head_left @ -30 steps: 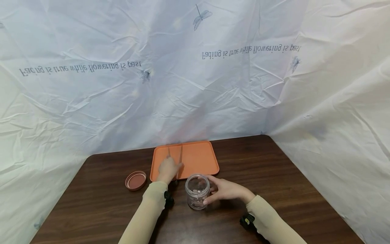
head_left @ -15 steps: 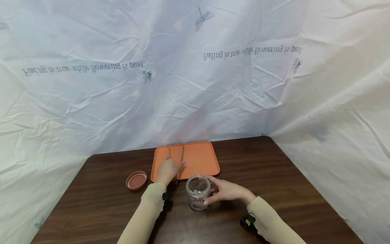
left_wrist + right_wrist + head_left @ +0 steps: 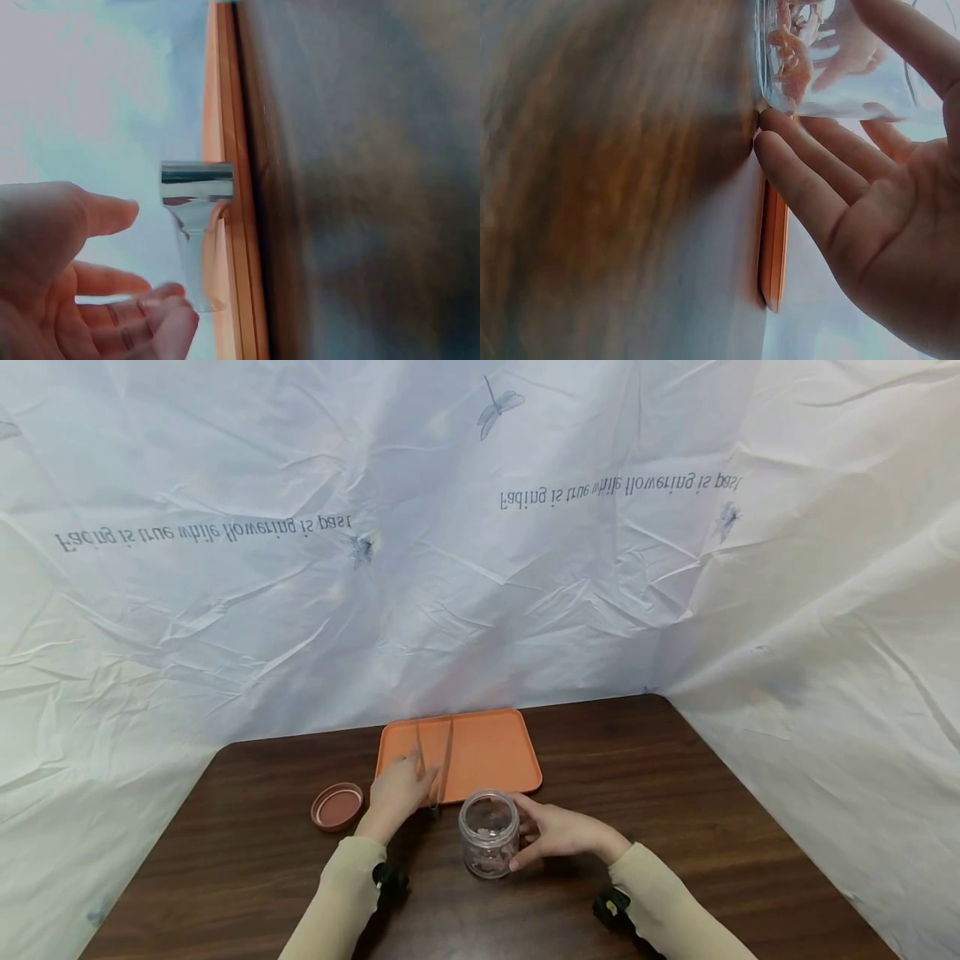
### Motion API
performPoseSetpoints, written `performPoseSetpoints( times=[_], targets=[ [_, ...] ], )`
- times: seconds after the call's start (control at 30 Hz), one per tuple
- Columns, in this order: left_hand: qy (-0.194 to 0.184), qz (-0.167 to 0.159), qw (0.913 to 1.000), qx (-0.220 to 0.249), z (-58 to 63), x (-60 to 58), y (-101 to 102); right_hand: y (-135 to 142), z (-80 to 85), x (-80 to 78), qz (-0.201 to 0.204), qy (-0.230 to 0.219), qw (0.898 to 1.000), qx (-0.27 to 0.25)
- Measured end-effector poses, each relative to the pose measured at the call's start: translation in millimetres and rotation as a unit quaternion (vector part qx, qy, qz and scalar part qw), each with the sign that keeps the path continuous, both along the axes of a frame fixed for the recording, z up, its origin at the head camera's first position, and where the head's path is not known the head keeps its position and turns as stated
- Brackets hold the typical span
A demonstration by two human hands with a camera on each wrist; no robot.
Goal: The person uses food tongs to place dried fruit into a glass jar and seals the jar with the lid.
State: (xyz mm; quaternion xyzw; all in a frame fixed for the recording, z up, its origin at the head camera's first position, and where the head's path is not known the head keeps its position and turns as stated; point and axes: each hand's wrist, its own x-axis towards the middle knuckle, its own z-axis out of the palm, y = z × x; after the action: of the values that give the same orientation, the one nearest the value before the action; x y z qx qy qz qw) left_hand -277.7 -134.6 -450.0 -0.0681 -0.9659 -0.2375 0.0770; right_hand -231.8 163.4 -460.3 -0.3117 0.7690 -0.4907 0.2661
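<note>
Metal tongs lie on the orange tray, their joined end reaching over its near edge. My left hand is just left of the tongs. In the left wrist view its thumb and fingers stand apart from the tongs' shiny end, with nothing between them. An uncovered clear jar stands upright on the table, with small pale orange pieces at its bottom. My right hand holds the jar from its right side, thumb in front and fingers behind.
A reddish-brown round lid lies inside up to the left of the tray. The dark wooden table stretches to both sides. White printed cloth hangs close behind its far edge.
My left hand has drawn back left and towards me from the tongs, which stay on the tray. My right hand and the jar have hardly moved.
</note>
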Motion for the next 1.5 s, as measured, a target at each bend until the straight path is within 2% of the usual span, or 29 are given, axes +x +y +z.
performPoseSetpoints(
  times=[0.17, 0.33, 0.47, 0.6, 0.8, 0.97, 1.17, 1.33, 1.5],
  targets=[
    [0.033, -0.019, 0.9992, 0.008, 5.1, 19.0, -10.8, 4.6, 1.3, -3.0, 0.001, 0.021, 1.000, 0.016],
    [0.050, -0.023, 0.9984, 0.010, 14.3, 33.8, -32.5, 8.7, 4.5, -4.6, 0.000, 0.039, 0.999, 0.030],
    [0.062, -0.016, 0.9980, -0.002, 19.3, 39.2, -58.6, 8.8, 5.8, -5.3, 0.001, 0.042, 0.998, 0.040],
    [0.064, -0.016, 0.9978, -0.003, 18.7, 38.6, -89.2, 8.0, 6.7, -5.9, 0.000, 0.045, 0.998, 0.044],
    [0.011, -0.043, 0.9987, 0.024, 6.1, 30.1, -132.3, 6.5, 5.3, -5.0, -0.007, 0.042, 0.998, 0.050],
    [-0.029, -0.061, 0.9968, 0.043, -6.1, 26.5, -154.8, 5.6, 3.8, -5.8, -0.008, 0.041, 0.998, 0.051],
    [-0.087, -0.069, 0.9910, 0.074, -17.6, 23.9, -162.4, 5.0, 3.7, -6.0, -0.015, 0.045, 0.997, 0.060],
    [-0.124, -0.071, 0.9869, 0.076, -23.8, 23.8, -164.3, 3.9, 2.9, -5.5, -0.018, 0.035, 0.997, 0.063],
    [-0.127, -0.082, 0.9859, 0.072, -28.3, 24.3, -165.5, 3.1, 3.2, -5.9, -0.017, 0.038, 0.997, 0.064]
  ],
)
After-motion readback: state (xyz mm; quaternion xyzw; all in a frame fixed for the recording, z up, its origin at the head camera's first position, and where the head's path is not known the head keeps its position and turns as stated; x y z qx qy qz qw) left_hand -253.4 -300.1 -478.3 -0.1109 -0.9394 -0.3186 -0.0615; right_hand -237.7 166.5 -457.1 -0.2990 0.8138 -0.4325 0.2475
